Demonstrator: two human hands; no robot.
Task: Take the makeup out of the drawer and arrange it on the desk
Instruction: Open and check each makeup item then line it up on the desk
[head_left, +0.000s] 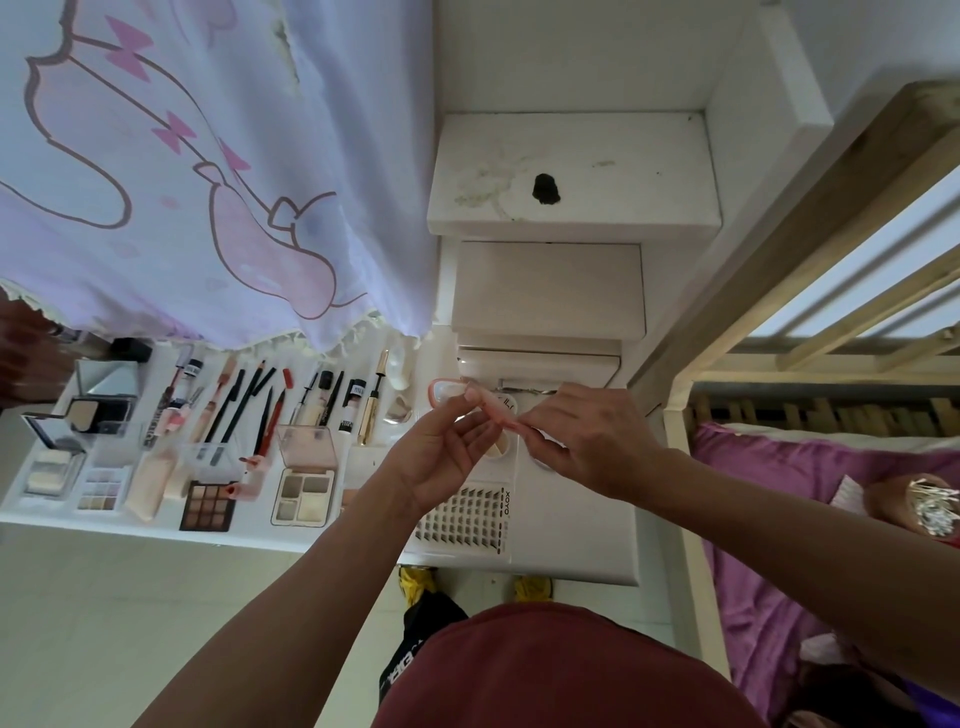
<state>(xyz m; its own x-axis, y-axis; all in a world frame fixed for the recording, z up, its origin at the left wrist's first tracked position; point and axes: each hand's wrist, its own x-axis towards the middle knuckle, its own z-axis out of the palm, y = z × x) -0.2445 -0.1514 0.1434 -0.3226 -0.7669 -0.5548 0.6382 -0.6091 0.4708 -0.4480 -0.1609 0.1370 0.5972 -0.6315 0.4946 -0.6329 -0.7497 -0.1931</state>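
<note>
You hold a slim pink tool (485, 408) between both hands, above the open drawer (571, 499). Your left hand (441, 452) pinches its looped end with thumb and fingertips; your right hand (592, 441) pinches the other end. Neither grip wraps round it, so a small twist between the two pinches could flick it loose. If so, it likely drops into the drawer, onto the lash tray (465, 517), or past the front edge to the floor.

The counter (156, 522) to your left is already crowded: pencils (244, 405) in a row, palettes (304, 491) along the front, compacts (98, 410) at the far end. The free space I can see is the narrow strip beside the gold tube (375, 397). Reaching there with a loose pinch risks nudging that tube and rolling its neighbours out of line. The hanging curtain (208, 182) brushes the back row and could snag the loop.
</note>
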